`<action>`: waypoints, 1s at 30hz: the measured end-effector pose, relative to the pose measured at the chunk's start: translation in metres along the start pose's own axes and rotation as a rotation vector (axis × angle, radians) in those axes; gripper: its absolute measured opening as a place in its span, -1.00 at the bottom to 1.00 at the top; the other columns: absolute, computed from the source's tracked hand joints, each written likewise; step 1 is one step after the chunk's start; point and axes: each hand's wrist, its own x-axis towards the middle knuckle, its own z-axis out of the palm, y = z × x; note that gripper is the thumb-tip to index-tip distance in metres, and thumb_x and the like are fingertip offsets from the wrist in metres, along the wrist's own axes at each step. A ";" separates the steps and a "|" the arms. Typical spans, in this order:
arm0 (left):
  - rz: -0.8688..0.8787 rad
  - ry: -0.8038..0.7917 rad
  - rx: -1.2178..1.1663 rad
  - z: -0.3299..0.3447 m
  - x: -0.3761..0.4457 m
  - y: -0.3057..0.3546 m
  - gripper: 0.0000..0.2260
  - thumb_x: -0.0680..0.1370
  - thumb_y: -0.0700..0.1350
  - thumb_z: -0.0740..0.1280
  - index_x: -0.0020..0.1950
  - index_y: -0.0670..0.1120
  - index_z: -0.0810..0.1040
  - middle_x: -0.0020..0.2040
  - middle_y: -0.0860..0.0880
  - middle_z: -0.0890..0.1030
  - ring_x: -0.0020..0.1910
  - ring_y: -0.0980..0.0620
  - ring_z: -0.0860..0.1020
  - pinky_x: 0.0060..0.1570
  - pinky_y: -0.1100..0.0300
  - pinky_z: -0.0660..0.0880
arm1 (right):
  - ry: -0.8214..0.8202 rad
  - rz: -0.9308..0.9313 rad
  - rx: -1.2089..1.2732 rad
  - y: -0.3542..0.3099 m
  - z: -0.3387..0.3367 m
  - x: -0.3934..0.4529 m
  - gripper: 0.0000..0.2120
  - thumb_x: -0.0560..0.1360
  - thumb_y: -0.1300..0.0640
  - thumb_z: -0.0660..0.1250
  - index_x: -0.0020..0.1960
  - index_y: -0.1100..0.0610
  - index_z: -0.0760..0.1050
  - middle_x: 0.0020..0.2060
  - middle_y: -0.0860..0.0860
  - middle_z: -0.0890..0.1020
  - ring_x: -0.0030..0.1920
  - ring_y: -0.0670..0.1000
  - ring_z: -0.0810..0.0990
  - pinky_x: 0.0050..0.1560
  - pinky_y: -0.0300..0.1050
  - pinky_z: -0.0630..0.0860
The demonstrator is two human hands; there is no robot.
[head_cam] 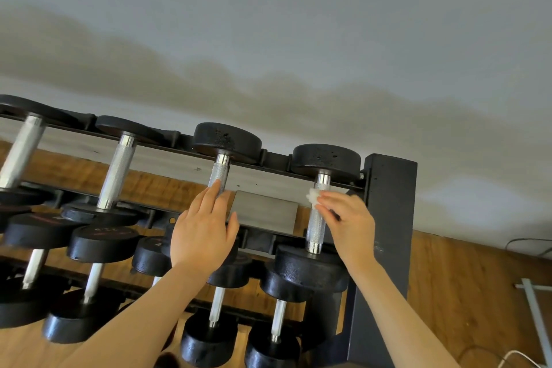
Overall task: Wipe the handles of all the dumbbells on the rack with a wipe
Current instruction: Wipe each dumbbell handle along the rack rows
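Dumbbells had round black pitted cast heads w/ knurled chrome handles, lying across a tiered black steel rack (388, 188), long axes running front-to-back, away from the viewer. Top row's rightmost dumbbell (317, 212) sat just beside the rack's end post. Right hand (346, 221) pinched a small crumpled white wipe (313, 196) against the upper part of that handle. Left hand (206, 227) lay flat, fingers straight, over the next dumbbell's (222, 158) handle, holding nothing. Lower tiers held more dumbbells. Wood-plank floor (466, 293) below; pale grey wall (268, 24) w/ brownish smudge band behind.
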 end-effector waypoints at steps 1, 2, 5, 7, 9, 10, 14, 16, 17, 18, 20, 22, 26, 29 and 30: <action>-0.001 -0.003 0.002 0.000 0.000 0.000 -0.64 0.56 -0.04 0.33 0.31 -0.14 0.53 0.41 -0.14 0.47 0.34 -0.12 0.49 0.04 -0.07 0.59 | -0.001 0.012 -0.001 0.001 0.001 0.005 -0.81 0.39 0.18 0.50 0.01 0.11 0.68 0.01 -0.02 0.66 0.03 -0.04 0.56 0.03 -0.11 0.55; -0.001 -0.005 0.005 0.000 0.000 0.000 -0.65 0.56 -0.04 0.33 0.31 -0.14 0.53 0.41 -0.13 0.47 0.34 -0.12 0.49 0.04 -0.07 0.59 | -0.003 0.046 0.021 0.001 0.002 0.010 -0.82 0.40 0.20 0.49 0.01 0.12 0.68 0.02 0.00 0.63 0.06 -0.04 0.52 0.02 -0.07 0.55; -0.004 -0.010 0.008 0.001 0.000 -0.001 -0.65 0.55 -0.05 0.35 0.29 -0.15 0.54 0.41 -0.14 0.47 0.34 -0.13 0.49 0.02 -0.08 0.59 | 0.034 0.181 0.155 -0.002 0.005 0.015 -0.81 0.44 0.27 0.44 0.05 0.15 0.65 0.02 -0.02 0.59 0.06 -0.08 0.54 0.03 -0.05 0.57; -0.006 -0.016 0.007 0.001 0.000 -0.001 -0.65 0.55 -0.04 0.34 0.29 -0.15 0.54 0.42 -0.14 0.46 0.34 -0.13 0.49 0.02 -0.08 0.60 | 0.058 0.256 0.222 -0.005 0.004 0.007 -0.79 0.46 0.29 0.42 0.08 0.16 0.64 0.01 0.00 0.63 0.03 -0.17 0.57 0.06 -0.22 0.55; -0.011 -0.019 0.010 0.001 0.000 -0.001 -0.65 0.55 -0.04 0.33 0.30 -0.15 0.54 0.42 -0.13 0.46 0.35 -0.12 0.48 0.01 -0.08 0.60 | 0.068 0.313 0.262 -0.007 0.003 -0.002 -0.78 0.46 0.30 0.41 0.08 0.14 0.63 -0.02 0.02 0.66 0.02 -0.27 0.57 0.03 -0.44 0.47; -0.014 -0.020 0.011 0.001 0.000 0.000 -0.65 0.56 -0.03 0.33 0.30 -0.15 0.53 0.43 -0.13 0.45 0.35 -0.12 0.48 0.01 -0.08 0.60 | 0.069 0.341 0.279 -0.008 0.002 -0.004 -0.78 0.46 0.30 0.41 0.08 0.11 0.62 -0.02 0.02 0.67 0.01 -0.29 0.57 0.01 -0.48 0.45; -0.014 -0.026 0.012 0.000 0.000 0.000 -0.64 0.56 -0.02 0.31 0.31 -0.15 0.53 0.43 -0.13 0.45 0.35 -0.12 0.48 0.03 -0.08 0.60 | 0.080 0.446 0.356 -0.004 0.005 0.012 -0.72 0.51 0.29 0.36 0.19 0.09 0.58 0.05 -0.04 0.66 0.06 -0.24 0.59 0.12 -0.40 0.46; -0.015 -0.030 0.012 0.000 0.000 0.000 -0.63 0.57 -0.01 0.29 0.33 -0.14 0.52 0.44 -0.12 0.43 0.37 -0.11 0.46 0.06 -0.08 0.59 | 0.088 0.449 0.381 -0.004 0.006 0.019 -0.72 0.52 0.30 0.34 0.20 0.11 0.58 0.08 -0.03 0.66 0.10 -0.17 0.59 0.20 -0.26 0.49; -0.016 -0.032 0.011 -0.001 0.000 0.000 -0.62 0.57 -0.01 0.29 0.34 -0.14 0.51 0.45 -0.12 0.43 0.38 -0.11 0.46 0.07 -0.08 0.58 | 0.081 0.430 0.381 -0.005 0.007 0.018 -0.72 0.52 0.30 0.34 0.20 0.11 0.58 0.09 -0.02 0.65 0.12 -0.14 0.59 0.22 -0.21 0.49; -0.016 -0.034 0.009 -0.001 0.000 0.000 -0.62 0.57 -0.01 0.29 0.34 -0.14 0.51 0.45 -0.12 0.42 0.38 -0.11 0.45 0.07 -0.08 0.58 | 0.065 0.404 0.370 -0.007 0.006 0.015 -0.72 0.52 0.29 0.35 0.20 0.13 0.58 0.11 -0.01 0.64 0.15 -0.12 0.59 0.23 -0.19 0.49; -0.013 -0.036 0.008 -0.001 0.000 0.000 -0.63 0.58 -0.01 0.30 0.34 -0.14 0.51 0.46 -0.12 0.42 0.38 -0.11 0.45 0.07 -0.09 0.58 | 0.025 0.348 0.336 -0.008 0.004 0.002 -0.72 0.50 0.27 0.37 0.20 0.15 0.58 0.15 0.02 0.63 0.19 -0.07 0.57 0.25 -0.15 0.49; -0.016 -0.038 0.011 -0.001 0.000 0.000 -0.62 0.57 -0.01 0.29 0.34 -0.15 0.51 0.46 -0.12 0.42 0.38 -0.12 0.45 0.07 -0.09 0.58 | -0.003 0.305 0.291 -0.008 0.002 -0.006 -0.73 0.49 0.24 0.39 0.19 0.14 0.59 0.17 0.06 0.62 0.21 -0.05 0.56 0.24 -0.09 0.51; -0.025 -0.037 0.011 -0.001 0.000 0.001 -0.62 0.57 -0.01 0.30 0.33 -0.14 0.51 0.45 -0.13 0.43 0.36 -0.13 0.47 0.07 -0.10 0.57 | 0.007 0.226 0.177 -0.007 0.005 0.005 -0.74 0.49 0.28 0.38 0.18 0.16 0.60 0.17 0.11 0.61 0.19 0.03 0.58 0.24 -0.03 0.51; -0.023 -0.039 0.014 -0.001 0.000 0.001 -0.62 0.57 -0.01 0.29 0.34 -0.14 0.51 0.45 -0.12 0.42 0.35 -0.13 0.47 0.07 -0.09 0.58 | 0.021 0.193 0.127 -0.006 0.009 0.011 -0.74 0.50 0.27 0.37 0.18 0.16 0.60 0.16 0.14 0.62 0.18 0.06 0.59 0.21 0.06 0.53; -0.023 -0.041 0.016 -0.001 0.000 0.001 -0.62 0.57 -0.01 0.29 0.34 -0.14 0.51 0.46 -0.12 0.42 0.35 -0.13 0.48 0.07 -0.09 0.58 | 0.015 0.193 0.119 -0.007 0.009 0.009 -0.74 0.50 0.27 0.37 0.19 0.16 0.60 0.17 0.14 0.62 0.19 0.07 0.59 0.21 0.07 0.53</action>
